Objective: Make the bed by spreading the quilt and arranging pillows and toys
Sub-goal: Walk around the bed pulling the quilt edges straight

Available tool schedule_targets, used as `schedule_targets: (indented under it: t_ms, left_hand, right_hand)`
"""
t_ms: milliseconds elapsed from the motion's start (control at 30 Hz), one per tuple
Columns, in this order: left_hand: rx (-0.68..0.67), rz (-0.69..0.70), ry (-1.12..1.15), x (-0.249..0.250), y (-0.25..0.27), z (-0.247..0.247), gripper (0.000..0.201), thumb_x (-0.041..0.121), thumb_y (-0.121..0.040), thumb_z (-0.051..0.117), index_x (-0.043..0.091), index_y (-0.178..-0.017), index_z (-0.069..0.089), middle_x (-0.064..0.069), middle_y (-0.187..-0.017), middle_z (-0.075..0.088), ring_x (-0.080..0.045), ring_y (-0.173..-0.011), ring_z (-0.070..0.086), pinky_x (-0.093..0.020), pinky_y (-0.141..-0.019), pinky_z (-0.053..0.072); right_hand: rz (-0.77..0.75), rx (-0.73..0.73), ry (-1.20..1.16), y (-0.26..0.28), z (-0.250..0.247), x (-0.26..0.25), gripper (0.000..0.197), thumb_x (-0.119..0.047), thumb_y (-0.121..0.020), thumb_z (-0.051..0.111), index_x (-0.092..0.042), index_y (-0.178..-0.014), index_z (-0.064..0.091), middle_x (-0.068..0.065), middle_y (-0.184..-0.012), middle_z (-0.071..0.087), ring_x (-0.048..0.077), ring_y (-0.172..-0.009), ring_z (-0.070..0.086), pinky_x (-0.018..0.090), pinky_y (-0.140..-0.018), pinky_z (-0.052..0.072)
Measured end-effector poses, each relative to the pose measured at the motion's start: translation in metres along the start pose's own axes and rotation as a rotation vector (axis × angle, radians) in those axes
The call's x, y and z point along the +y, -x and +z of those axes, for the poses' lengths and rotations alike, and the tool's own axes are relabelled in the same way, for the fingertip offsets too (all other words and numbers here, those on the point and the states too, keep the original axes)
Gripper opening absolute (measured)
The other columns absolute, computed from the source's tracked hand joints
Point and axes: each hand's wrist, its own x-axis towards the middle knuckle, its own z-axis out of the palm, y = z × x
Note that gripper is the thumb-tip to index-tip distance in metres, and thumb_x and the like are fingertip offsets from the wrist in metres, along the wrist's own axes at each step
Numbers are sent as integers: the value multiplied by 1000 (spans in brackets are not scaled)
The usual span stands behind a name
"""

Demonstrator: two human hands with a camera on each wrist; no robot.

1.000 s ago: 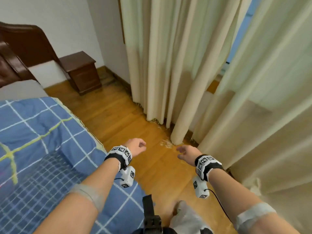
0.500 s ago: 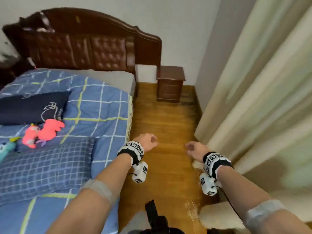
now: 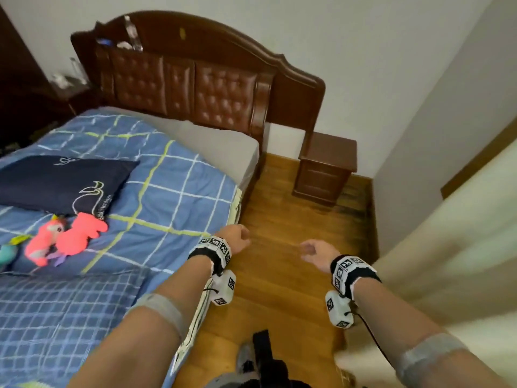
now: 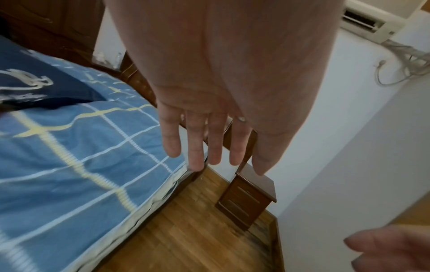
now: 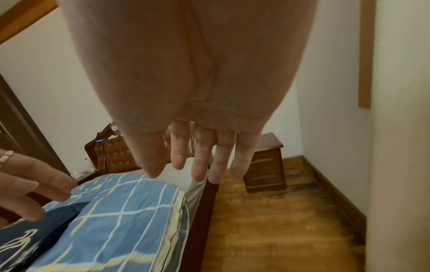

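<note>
A teal plush toy [image 3: 7, 252] is getting cut off at the frame's left edge (only a sliver showing). The blue checked quilt [image 3: 167, 191] is lying spread over the wooden bed, carrying a navy pillow [image 3: 56, 180] and pink plush toy [image 3: 67, 238]. Both the left hand [image 3: 235, 242] and right hand [image 3: 314, 252] are hanging relaxed, holding nothing, above the wooden plank floor [image 3: 293, 225].

Matt blue checked cotton-like quilt [image 3: 156, 191]; glossy dark wooden headboard with tufted shiny brown leather panels [image 3: 223, 96]; fuzzy pink plush toy [image 3: 67, 239]; polished wooden plank floor [image 3: 293, 247].
</note>
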Motion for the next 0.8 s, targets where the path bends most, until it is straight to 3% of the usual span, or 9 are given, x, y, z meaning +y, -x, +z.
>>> schedule_targets:
  t_ms: [100,333,567,700,800]
  left_hand:
    - [29,3,-19,23,-70,-39,45,39,-94,54,24,-136,52,-1,-139,55,-24,-125,53,-37,-104,42]
    - [51,-93,7,14,-226,-113,50,46,-90,55,26,-136,51,-2,-139,55,-25,-125,54,-40,-106,43]
    - [200,-409,135,-39,-373,-181,59,48,-89,57,24,-141,44,-4,-144,50,-26,-128,51,-41,-108,41]
    - [272,-601,286,-52,-410,-216,60,48,-89,58,24,-142,43,-2,-144,49,-24,-129,50,-40,-109,39]
    - [306,-736,356,-72,-425,-233,57,49,-89,56,26,-140,45,-1,-142,50,-24,-127,52,-38,-105,42]
  right_hand:
    - [16,76,-8,-61,-53,-6,43,-21,-96,59,-25,-138,51,-6,-138,56,16,-126,54,32,-103,46]
    - [-72,-31,-4,-236,-132,-40,38,-38,-97,56,-28,-134,53,-5,-138,56,16,-125,54,31,-100,42]
    - [-301,-162,86,-465,-206,-116,35,-32,-97,58,-20,-130,60,-1,-131,62,18,-120,58,28,-100,42]
    - [-397,-323,223,-568,-234,-183,36,-26,-96,57,-19,-131,58,2,-132,61,20,-120,58,27,-103,41]
    - [-459,-411,326,-618,-236,-235,44,-26,-96,55,-26,-139,48,4,-134,58,24,-120,57,33,-107,42]
